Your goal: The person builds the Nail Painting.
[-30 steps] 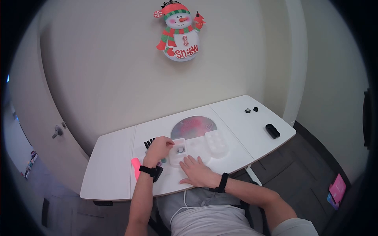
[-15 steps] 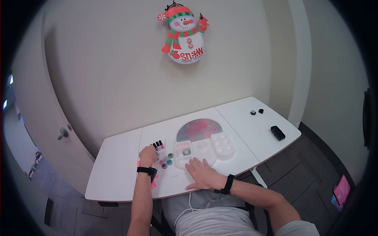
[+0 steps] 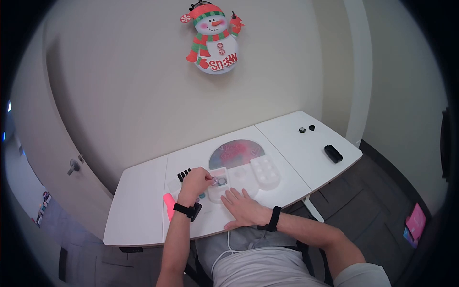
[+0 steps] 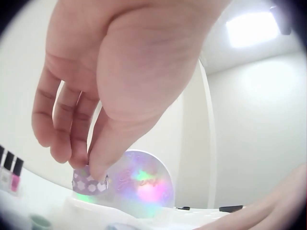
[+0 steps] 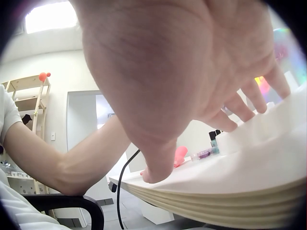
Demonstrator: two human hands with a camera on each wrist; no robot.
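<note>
On the tabletop (image 3: 136, 203) we use the white tray (image 3: 241, 173) as our landmark. At its left end stands a box (image 3: 217, 195) with walled compartments: the back one shows a pinkish floor, and in the next one nearer us lies a round, silvery item (image 3: 222, 182). Our left hand (image 3: 195, 182) reaches over this box, thumb and fingers pinching a purple roll (image 4: 89, 185) with white spots; the roll is just left of the silvery item, and we cannot tell whether it touches the compartment. Our right hand (image 3: 243, 209) lies palm down at the tray's front edge, fingers spread and holding nothing. At the tray's right end sits a raised block (image 3: 266, 173) with round shapes in rows, too blurred for us to say if anything fills them. An arched, shimmering panel (image 3: 236, 153) rises behind the tray. To the tray's left stand black-capped bottles (image 3: 184, 173), one showing pink below its cap, with a teal pot (image 3: 202, 195) closer in, partly hidden by our wrist, and a bright pink object (image 3: 169, 205) farther out. A black case (image 3: 333, 153) lies well to the tray's right.
</note>
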